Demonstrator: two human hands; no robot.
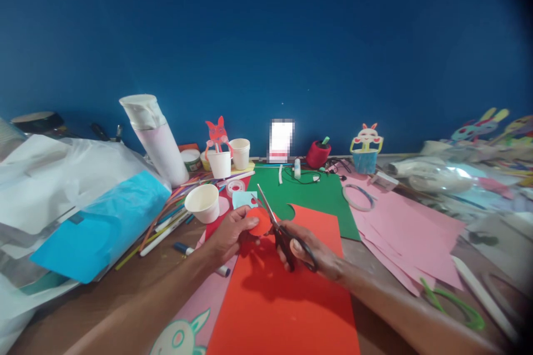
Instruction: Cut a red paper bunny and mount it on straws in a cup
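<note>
My left hand [235,233] pinches a small red-orange paper piece [259,221] between thumb and fingers. Black-handled scissors [270,208] are gripped in my right hand [308,247], fingers in the loops, blades pointing up and away. The blades stand parted at the edge of the paper piece. Below both hands lies a large red-orange sheet [287,310], with a curved notch cut into its far edge. Just beyond my left hand is a light blue paper scrap [241,199]. A capped marker [183,248] lies partly hidden under my left forearm.
A white paper cup [202,203] and pens stand left; a green sheet [275,183] lies behind. Pink sheets [403,227] spread right. Cups with paper animal figures [219,161] line the wall, near a white roll [160,144]. Blue paper [104,227] and plastic crowd the left.
</note>
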